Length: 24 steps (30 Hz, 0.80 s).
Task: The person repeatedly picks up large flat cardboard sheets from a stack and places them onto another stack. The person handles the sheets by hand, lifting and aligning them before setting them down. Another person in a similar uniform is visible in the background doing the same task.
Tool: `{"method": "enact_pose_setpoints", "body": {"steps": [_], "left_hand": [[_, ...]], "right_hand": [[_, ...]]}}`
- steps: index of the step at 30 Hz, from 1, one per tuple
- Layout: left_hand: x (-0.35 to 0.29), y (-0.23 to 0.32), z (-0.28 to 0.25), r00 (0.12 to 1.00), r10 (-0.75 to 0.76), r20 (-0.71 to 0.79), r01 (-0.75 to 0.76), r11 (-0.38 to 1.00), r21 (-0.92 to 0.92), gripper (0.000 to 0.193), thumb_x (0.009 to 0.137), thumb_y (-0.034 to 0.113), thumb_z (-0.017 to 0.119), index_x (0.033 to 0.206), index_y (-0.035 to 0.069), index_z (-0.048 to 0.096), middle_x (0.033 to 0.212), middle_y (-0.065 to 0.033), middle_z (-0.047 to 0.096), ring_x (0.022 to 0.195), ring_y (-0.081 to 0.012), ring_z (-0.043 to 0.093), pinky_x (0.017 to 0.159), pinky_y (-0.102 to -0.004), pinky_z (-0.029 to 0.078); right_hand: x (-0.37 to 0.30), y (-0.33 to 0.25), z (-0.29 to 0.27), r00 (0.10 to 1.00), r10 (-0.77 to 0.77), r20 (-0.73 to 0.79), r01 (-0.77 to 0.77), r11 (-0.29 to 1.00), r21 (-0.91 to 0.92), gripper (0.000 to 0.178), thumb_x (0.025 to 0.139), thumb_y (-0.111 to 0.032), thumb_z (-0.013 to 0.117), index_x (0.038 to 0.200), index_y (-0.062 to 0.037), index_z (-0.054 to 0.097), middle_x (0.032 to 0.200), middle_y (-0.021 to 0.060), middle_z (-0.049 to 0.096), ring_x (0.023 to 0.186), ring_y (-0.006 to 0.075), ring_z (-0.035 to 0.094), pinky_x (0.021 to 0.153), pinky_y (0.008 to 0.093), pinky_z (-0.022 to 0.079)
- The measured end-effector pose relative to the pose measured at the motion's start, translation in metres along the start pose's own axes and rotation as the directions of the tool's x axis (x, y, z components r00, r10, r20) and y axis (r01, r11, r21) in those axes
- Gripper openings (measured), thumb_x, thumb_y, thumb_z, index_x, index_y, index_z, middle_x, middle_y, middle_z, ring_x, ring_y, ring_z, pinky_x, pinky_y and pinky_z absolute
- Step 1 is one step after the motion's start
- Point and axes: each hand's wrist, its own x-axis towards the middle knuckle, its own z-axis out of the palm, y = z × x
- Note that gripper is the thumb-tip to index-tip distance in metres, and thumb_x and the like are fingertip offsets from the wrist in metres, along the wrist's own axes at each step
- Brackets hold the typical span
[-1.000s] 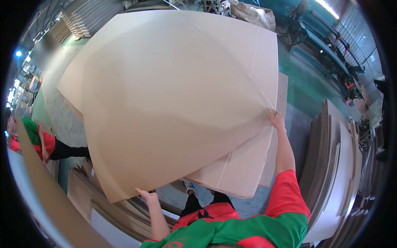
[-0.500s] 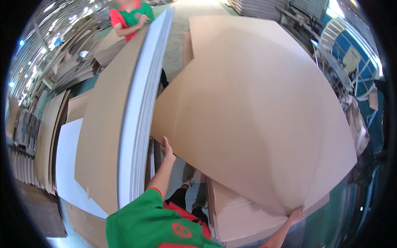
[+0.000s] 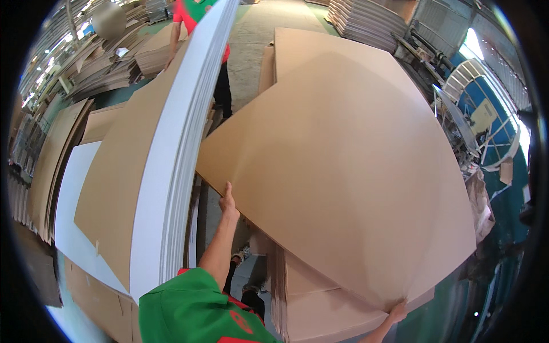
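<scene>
A large brown cardboard sheet (image 3: 343,160) lies tilted across the middle and right, bending toward its near corner. My left hand (image 3: 228,201) grips its near left edge, thumb on top and fingers hidden underneath. At the near right corner, my right hand (image 3: 398,311) is closed on the same sheet. Below it sits a stack of cardboard (image 3: 320,314), turned at a different angle. To my left stands a thick stack of white-edged sheets (image 3: 177,148), with a brown face (image 3: 123,171) on its left side.
A co-worker (image 3: 186,17) in red and green stands at the far end of the white-edged stack. More cardboard piles (image 3: 106,63) lie at the far left, with another pile (image 3: 366,23) at the back. Metal frames (image 3: 474,120) and machinery line the right side.
The view has shifted, so the white-edged stack and the sheet sit further left. The co-worker's arm has dropped to the stack's far edge. Both my hands keep their hold.
</scene>
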Motion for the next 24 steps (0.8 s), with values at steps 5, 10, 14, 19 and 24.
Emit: {"method": "enact_pose_setpoints", "body": {"steps": [5,10,14,19,24], "left_hand": [[-0.037,0.038,0.024,0.987,0.15,0.054,-0.153,0.986,0.064,0.058,0.086,0.039,0.068,0.121,-0.004,0.053,0.119,-0.0109,0.059,0.105,-0.0217,0.059,0.088,-0.0363,0.049],[-0.062,0.027,0.004,0.961,0.114,0.25,-0.112,0.993,-0.023,0.055,0.09,0.037,0.062,0.126,-0.003,0.05,0.125,-0.0111,0.056,0.11,-0.0225,0.056,0.091,-0.0365,0.046],[-0.072,0.023,-0.055,0.952,-0.033,0.303,0.045,0.998,-0.032,0.054,0.095,0.039,0.052,0.134,0.003,0.043,0.133,-0.0101,0.051,0.118,-0.0276,0.051,0.099,-0.0419,0.042],[-0.085,0.048,-0.132,0.913,-0.161,0.375,0.168,0.986,0.015,0.061,0.096,0.051,0.041,0.134,0.004,0.044,0.134,-0.0125,0.05,0.12,-0.0303,0.049,0.101,-0.0418,0.04],[-0.056,0.042,-0.107,0.867,-0.199,0.457,0.086,0.963,0.257,0.062,0.096,0.052,0.042,0.135,0.004,0.043,0.135,-0.0113,0.049,0.12,-0.0292,0.048,0.102,-0.0409,0.039]], "right_hand": [[0.048,0.005,-0.043,0.978,-0.113,0.177,0.05,0.943,0.329,0.068,0.093,-0.056,0.042,0.11,0.0061,0.063,0.103,0.0283,0.063,0.096,0.0428,0.059,0.085,0.05,0.044],[0.049,0.033,-0.056,0.995,-0.073,0.066,0.052,0.959,0.278,0.056,0.096,-0.043,0.041,0.114,0.0069,0.059,0.119,0.0276,0.056,0.109,0.0404,0.054,0.09,0.0467,0.043],[-0.005,0.096,-0.08,0.997,-0.078,-0.005,0.077,0.972,0.222,0.045,0.097,-0.032,0.042,0.106,0.009,0.058,0.106,0.0285,0.058,0.098,0.0427,0.055,0.085,0.0472,0.042],[-0.166,0.224,-0.105,0.991,0.13,-0.032,-0.112,0.936,0.333,0.037,0.097,-0.024,0.044,0.096,0.0106,0.056,0.092,0.0287,0.06,0.086,0.0423,0.056,0.076,0.0474,0.043],[-0.298,0.262,-0.128,0.943,0.321,-0.092,-0.291,0.924,0.247,0.031,0.098,-0.02,0.043,0.094,0.0079,0.056,0.081,0.0277,0.055,0.076,0.0405,0.053,0.069,0.0451,0.043]]}}
